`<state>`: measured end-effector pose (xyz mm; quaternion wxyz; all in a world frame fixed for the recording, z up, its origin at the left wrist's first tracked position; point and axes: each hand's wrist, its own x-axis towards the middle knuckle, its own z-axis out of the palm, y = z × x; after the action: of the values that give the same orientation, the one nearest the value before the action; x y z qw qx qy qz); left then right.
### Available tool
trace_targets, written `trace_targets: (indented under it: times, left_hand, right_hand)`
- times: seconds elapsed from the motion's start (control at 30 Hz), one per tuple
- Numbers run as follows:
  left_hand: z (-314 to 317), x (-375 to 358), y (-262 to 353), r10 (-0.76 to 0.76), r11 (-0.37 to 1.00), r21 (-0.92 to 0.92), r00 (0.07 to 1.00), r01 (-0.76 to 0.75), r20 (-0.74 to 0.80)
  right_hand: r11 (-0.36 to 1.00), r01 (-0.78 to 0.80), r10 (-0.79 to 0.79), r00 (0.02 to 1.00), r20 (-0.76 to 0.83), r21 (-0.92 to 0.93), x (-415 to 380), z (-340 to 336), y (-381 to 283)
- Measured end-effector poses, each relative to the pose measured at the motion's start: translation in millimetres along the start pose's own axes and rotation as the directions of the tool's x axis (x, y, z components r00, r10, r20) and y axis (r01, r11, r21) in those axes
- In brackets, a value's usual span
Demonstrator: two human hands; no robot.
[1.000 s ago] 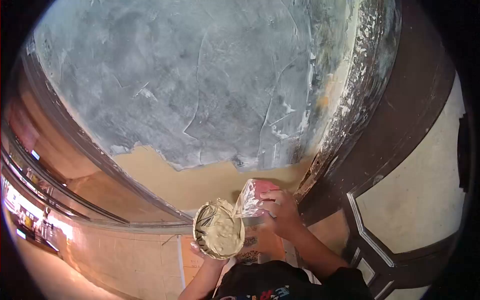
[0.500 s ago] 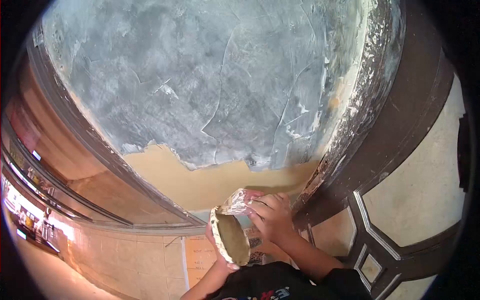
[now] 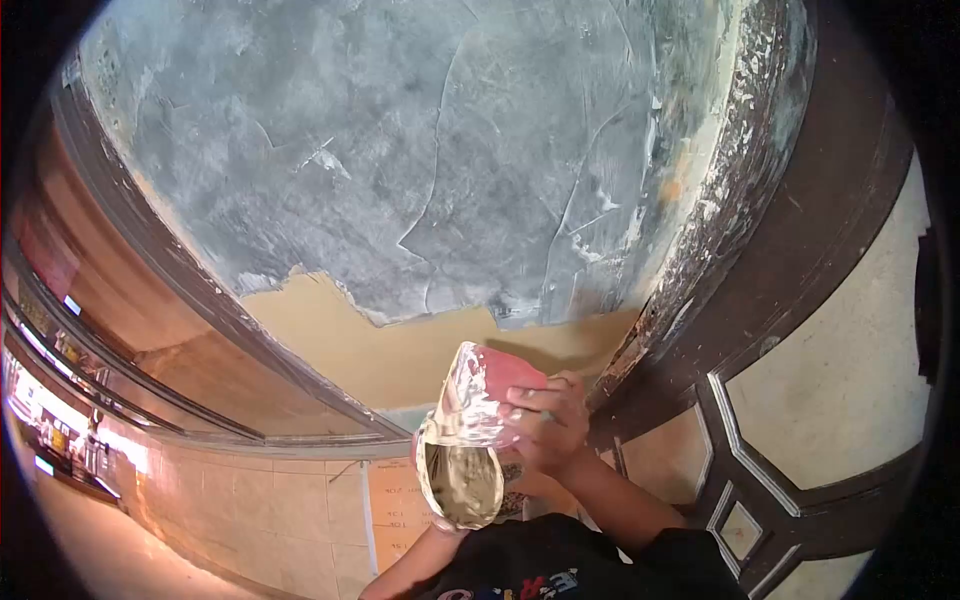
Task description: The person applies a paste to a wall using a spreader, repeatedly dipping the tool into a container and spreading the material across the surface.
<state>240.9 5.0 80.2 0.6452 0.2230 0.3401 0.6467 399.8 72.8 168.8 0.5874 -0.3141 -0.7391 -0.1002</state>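
My right hand (image 3: 548,425) grips a red putty scraper (image 3: 508,372), its face smeared with wet white putty. The scraper's lower edge is at the top rim of a rounded container (image 3: 425,490) with putty caked along its rim. From below and the left side, my left hand (image 3: 446,524) holds this container tilted, its mouth facing up toward me. A thin coating of paste shows inside. Most of the left fingers are hidden behind the container. Beyond both hands stands a wall panel (image 3: 400,150) covered in grey, streaky putty, with a yellow-beige uncoated strip (image 3: 410,350) along its bottom.
A dark wooden frame (image 3: 700,230), splashed with white, borders the wall on the right; another frame (image 3: 230,310) edges it on the left. Panelled dark woodwork (image 3: 750,460) stands close on my right. Orange printed cardboard (image 3: 395,500) lies on the tiled floor (image 3: 300,510).
The scraper has turned more upright and now shows its red face and thick putty. My right hand has shifted slightly lower, and the container has tipped more toward me.
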Motion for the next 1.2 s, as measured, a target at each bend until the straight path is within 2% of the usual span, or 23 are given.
trace_targets:
  times: [0.03, 0.1, 0.13, 0.17, 0.27, 0.5, 0.57, 0.63, 0.77, 0.83, 0.87, 0.9, 0.97, 1.03, 1.07, 1.1, 1.13, 1.17, 1.2]
  left_hand:
    - [-7.4, -6.2, 7.7, -0.002, 1.000, -0.001, 1.000, 0.002, -0.012]
    - [-1.6, -0.9, 3.1, -0.001, 1.000, -0.004, 0.999, 0.001, -0.035]
    - [-4.4, -3.1, 4.9, -0.001, 1.000, -0.004, 0.999, 0.001, -0.046]
    - [-3.7, -2.1, 7.0, -0.001, 1.000, -0.004, 0.998, 0.001, -0.057]
    - [-4.2, -1.4, 13.5, 0.005, 1.000, -0.007, 0.995, -0.006, -0.096]
    - [-2.6, -10.7, 11.4, 0.015, 1.000, -0.015, 0.986, -0.018, -0.167]
    - [-4.5, -16.4, 9.7, 0.015, 1.000, -0.016, 0.983, -0.018, -0.181]
    - [-7.8, -23.1, 6.6, 0.017, 1.000, -0.017, 0.981, -0.021, -0.193]
    - [-2.6, -27.6, 0.7, 0.020, 1.000, -0.014, 0.976, -0.024, -0.219]
    - [-0.5, -31.3, -2.6, 0.019, 1.000, -0.010, 0.973, -0.021, -0.231]
    - [-4.2, -34.3, -1.0, 0.018, 1.000, -0.008, 0.972, -0.020, -0.235]
    - [-6.9, -37.7, -1.7, 0.017, 1.000, -0.007, 0.971, -0.020, -0.238]
    - [-9.8, -39.8, -1.5, 0.014, 1.000, -0.006, 0.971, -0.015, -0.238]
    - [-10.7, -38.9, 0.1, 0.007, 1.000, -0.005, 0.971, -0.008, -0.237]
    - [-11.8, -38.7, 0.3, 0.004, 1.000, -0.005, 0.972, -0.005, -0.236]
    - [-15.4, -40.8, -0.3, 0.000, 1.000, -0.003, 0.973, -0.001, -0.232]
    - [-19.0, -39.9, 3.3, -0.005, 1.000, -0.001, 0.973, 0.004, -0.230]
    - [-31.3, -45.0, 7.0, -0.008, 1.000, -0.001, 0.974, 0.009, -0.227]
    - [-35.7, -46.3, 7.5, -0.012, 1.000, 0.000, 0.975, 0.012, -0.224]
  right_hand:
    - [1.000, -0.002, 0.002, 1.000, 0.004, 0.002, -1.3, -2.5, 1.2]
    - [0.986, -0.153, 0.144, 0.982, 0.123, 0.071, -3.2, -9.7, 6.8]
    - [0.981, -0.156, 0.131, 0.971, 0.197, 0.113, -1.7, -14.3, 10.6]
    - [0.981, -0.157, 0.132, 0.971, 0.200, 0.116, -2.1, -18.5, 13.5]
    - [0.994, -0.089, 0.061, 0.933, 0.354, 0.066, -4.2, -26.0, 16.7]
    - [0.997, -0.061, 0.035, 0.928, 0.372, 0.057, -2.2, -20.2, 6.4]
    - [0.995, -0.100, 0.083, 0.891, 0.446, 0.014, -2.3, -18.4, 3.9]
    - [0.993, -0.113, 0.089, 0.898, 0.431, 0.031, -7.1, -15.4, 2.7]
    - [0.982, -0.177, 0.134, 0.906, 0.401, 0.071, -22.4, -9.1, -2.8]
    - [0.951, -0.275, 0.215, 0.918, 0.334, 0.143, -23.7, -5.0, -5.2]
    - [0.919, -0.374, 0.313, 0.884, 0.346, 0.126, -22.0, -7.5, -9.4]
    - [0.919, -0.374, 0.314, 0.885, 0.343, 0.123, -22.8, -6.9, -7.9]
    - [0.661, -0.654, 0.536, 0.755, 0.378, 0.369, -30.0, -1.7, -0.1]
    - [0.636, -0.684, 0.563, 0.728, 0.392, 0.357, -51.2, 4.1, 16.4]
    - [0.401, -0.834, 0.695, 0.546, 0.468, 0.378, -62.6, 7.2, 24.9]
    - [0.134, -0.916, 0.769, 0.337, 0.544, 0.377, -74.2, 10.1, 33.7]
    - [0.010, -0.910, 0.784, 0.265, 0.561, 0.415, -86.9, 11.8, 42.8]
    - [0.015, -0.908, 0.790, 0.267, 0.552, 0.418, -100.7, 11.4, 48.9]
    - [-0.173, -0.889, 0.814, 0.113, 0.570, 0.424, -116.2, 10.2, 53.2]
